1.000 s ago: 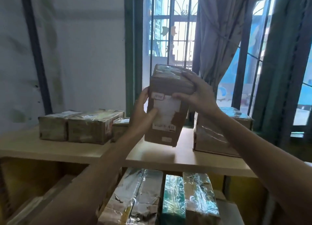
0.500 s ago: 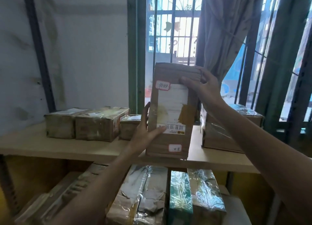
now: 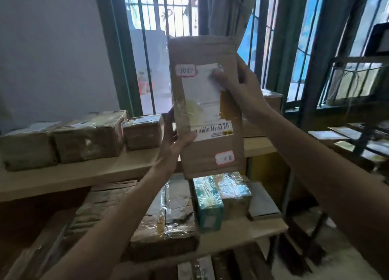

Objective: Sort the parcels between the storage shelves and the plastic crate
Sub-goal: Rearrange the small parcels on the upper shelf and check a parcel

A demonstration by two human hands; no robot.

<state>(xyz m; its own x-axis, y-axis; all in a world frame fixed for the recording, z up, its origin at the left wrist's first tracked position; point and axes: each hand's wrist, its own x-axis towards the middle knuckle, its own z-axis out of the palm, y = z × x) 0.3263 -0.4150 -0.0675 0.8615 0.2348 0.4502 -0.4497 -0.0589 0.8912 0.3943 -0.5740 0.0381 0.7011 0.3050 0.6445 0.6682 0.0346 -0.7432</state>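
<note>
A tall brown cardboard parcel with a white shipping label, a barcode and two red-edged stickers is held upright in the air before the wooden shelves. My left hand grips its lower left edge, thumb over the barcode strip. My right hand grips its upper right edge, thumb pressed on the label. The parcel hides part of the top shelf behind it. No plastic crate is in view.
Three taped parcels lie on the top shelf at left and one behind my right wrist. The lower shelf holds a foil-taped box, a green box and others. A barred window is behind; a metal rack stands right.
The parcel was lifted off the top shelf and drawn toward me, label facing me. My right thumb came round onto the label and my left thumb onto the barcode strip. The view tilted down.
</note>
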